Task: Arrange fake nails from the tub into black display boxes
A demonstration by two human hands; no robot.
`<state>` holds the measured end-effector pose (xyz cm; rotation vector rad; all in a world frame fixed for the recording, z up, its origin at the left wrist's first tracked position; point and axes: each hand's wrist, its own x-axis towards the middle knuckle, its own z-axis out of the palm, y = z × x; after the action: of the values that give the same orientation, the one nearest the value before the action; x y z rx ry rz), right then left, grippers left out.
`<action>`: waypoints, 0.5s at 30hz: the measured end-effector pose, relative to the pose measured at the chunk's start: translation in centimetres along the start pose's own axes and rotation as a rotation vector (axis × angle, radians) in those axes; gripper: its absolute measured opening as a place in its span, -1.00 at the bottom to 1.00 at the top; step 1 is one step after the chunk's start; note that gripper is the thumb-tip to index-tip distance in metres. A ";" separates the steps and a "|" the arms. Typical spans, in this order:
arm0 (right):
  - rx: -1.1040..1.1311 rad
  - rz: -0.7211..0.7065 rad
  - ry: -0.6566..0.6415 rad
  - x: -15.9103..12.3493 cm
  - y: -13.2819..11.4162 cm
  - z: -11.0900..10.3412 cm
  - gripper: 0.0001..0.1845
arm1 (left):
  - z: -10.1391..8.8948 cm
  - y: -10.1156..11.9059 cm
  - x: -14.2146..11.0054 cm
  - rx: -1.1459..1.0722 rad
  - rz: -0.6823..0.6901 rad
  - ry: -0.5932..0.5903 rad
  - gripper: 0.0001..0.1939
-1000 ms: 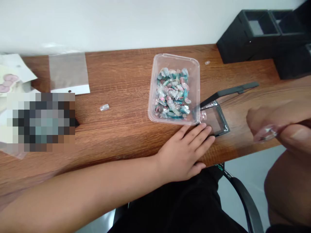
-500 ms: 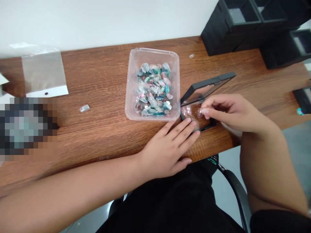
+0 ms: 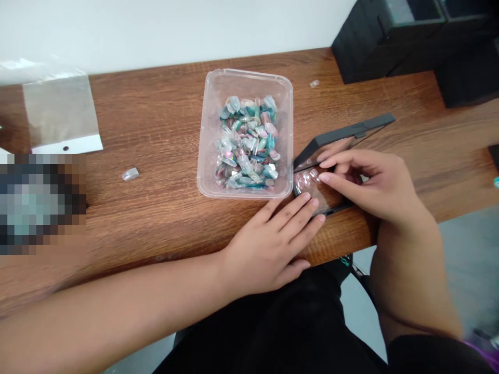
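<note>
A small black case (image 3: 354, 130) with a clear-windowed lid stands open on the table, its lid tilted up. Inside, clear pinkish press-on nails (image 3: 307, 179) lie in a row at the left. My left hand (image 3: 273, 241) rests flat, fingers stretched, its fingertips at the near edge of the case. Over the case's tray hovers my right hand (image 3: 366, 179), thumb and index fingertips slightly apart beside the nails, with nothing visible between them. Left of the case, a clear plastic tub (image 3: 208, 130) contains many teal, pink and clear nails (image 3: 249, 143).
Loose clear nails lie on the wooden table (image 3: 163, 119), one at left (image 3: 130, 174) and one at the back (image 3: 314, 83). A clear plastic bag (image 3: 62, 109) is at far left, near a blurred-out object (image 3: 39, 202). Black boxes (image 3: 366, 47) stand at the back right.
The right thumb and index finger have parted from the clear nail they pinched; it now appears among the others in the case. My left hand stays flat. The view has shifted slightly.
</note>
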<state>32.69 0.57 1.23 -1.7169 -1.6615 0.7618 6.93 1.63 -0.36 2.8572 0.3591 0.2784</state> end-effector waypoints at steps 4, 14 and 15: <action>0.000 -0.029 0.027 -0.4 0.2 0.3 -0.80 | 0.0 0.0 -0.1 -0.002 -0.001 -0.007 -0.28; -0.250 -0.121 0.064 -0.9 -0.8 0.8 -0.90 | 0.0 0.1 -0.2 -0.008 0.002 -0.033 -0.28; -0.261 -0.122 0.083 -1.1 -0.9 1.0 -0.90 | 0.0 0.2 -0.1 -0.004 0.003 -0.036 -0.27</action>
<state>31.28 -0.46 1.28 -1.7742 -1.8528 0.4262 6.82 1.43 -0.31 2.8549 0.3472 0.2273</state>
